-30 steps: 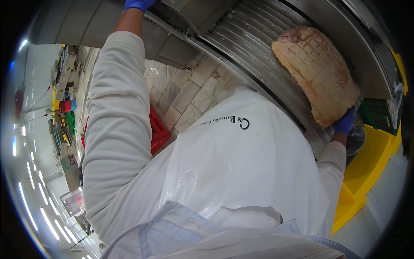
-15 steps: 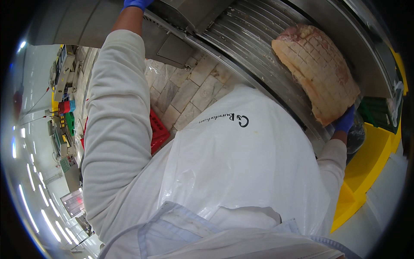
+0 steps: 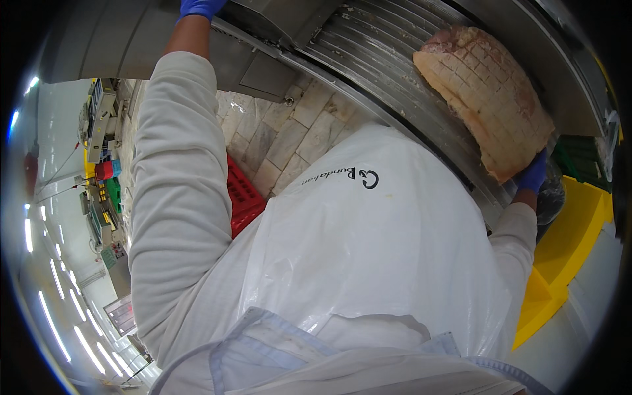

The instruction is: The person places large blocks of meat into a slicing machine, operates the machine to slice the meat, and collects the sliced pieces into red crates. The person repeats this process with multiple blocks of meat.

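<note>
A large slab of meat (image 3: 490,102), its pale skin scored in a criss-cross, lies on the ribbed metal bed (image 3: 388,69) of a machine at the upper right. My right hand (image 3: 532,174), in a blue glove, is against the slab's near right end. Its fingers are mostly hidden behind the meat. At the upper left, my left hand (image 3: 203,8), also blue-gloved, is at the machine's grey metal housing (image 3: 141,43). The picture's top edge cuts off its fingers, so what it touches does not show.
A steel side wall (image 3: 559,72) runs along the bed's far side. To the right is a yellow container (image 3: 559,263), with a dark green crate (image 3: 582,158) above it. A red crate (image 3: 243,201) stands on the tiled floor (image 3: 296,131) beside my left arm.
The whole view has turned slightly. The slab appears a little higher and farther right, together with its surroundings. Both hands keep about the same places on the machine and the meat.
</note>
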### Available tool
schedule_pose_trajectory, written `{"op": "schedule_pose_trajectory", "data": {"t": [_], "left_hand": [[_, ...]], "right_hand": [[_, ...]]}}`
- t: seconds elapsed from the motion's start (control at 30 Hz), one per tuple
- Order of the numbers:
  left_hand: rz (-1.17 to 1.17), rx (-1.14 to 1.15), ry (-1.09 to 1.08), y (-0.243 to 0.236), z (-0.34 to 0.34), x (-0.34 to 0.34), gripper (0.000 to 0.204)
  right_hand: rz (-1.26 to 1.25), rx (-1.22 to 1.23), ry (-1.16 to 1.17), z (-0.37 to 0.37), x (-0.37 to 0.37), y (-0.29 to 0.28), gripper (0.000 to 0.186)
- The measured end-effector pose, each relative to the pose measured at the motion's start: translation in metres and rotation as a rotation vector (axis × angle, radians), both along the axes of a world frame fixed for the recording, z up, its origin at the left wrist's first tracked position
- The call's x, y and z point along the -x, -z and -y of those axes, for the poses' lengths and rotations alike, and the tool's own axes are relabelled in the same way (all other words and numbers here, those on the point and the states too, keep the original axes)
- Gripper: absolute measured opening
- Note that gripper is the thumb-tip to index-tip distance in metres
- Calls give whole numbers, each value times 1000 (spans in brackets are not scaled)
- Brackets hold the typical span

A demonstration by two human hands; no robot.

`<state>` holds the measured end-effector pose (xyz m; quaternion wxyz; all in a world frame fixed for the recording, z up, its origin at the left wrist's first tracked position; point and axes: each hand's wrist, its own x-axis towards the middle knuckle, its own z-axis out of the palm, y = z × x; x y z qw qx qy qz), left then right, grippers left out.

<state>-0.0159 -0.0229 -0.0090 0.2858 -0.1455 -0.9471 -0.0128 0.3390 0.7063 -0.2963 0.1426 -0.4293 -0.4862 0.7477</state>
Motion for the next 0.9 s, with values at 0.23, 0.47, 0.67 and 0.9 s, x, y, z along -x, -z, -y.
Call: {"op": "schedule_pose_trajectory", "data": {"t": [0.23, 0.47, 0.67, 0.9], "left_hand": [[57, -13, -16, -4, -9, -4, 54], [21, 0, -19, 0, 1, 2, 55], [16, -2, 8, 1, 4, 5, 54], [11, 6, -2, -2, 1, 2, 55]], "right_hand": [[-43, -2, -38, -11, -3, 11, 59], [-65, 29, -82, -23, 0, 24, 58], [-41, -44, -88, -22, -4, 31, 58], [-11, -58, -78, -14, -2, 21, 58]]}}
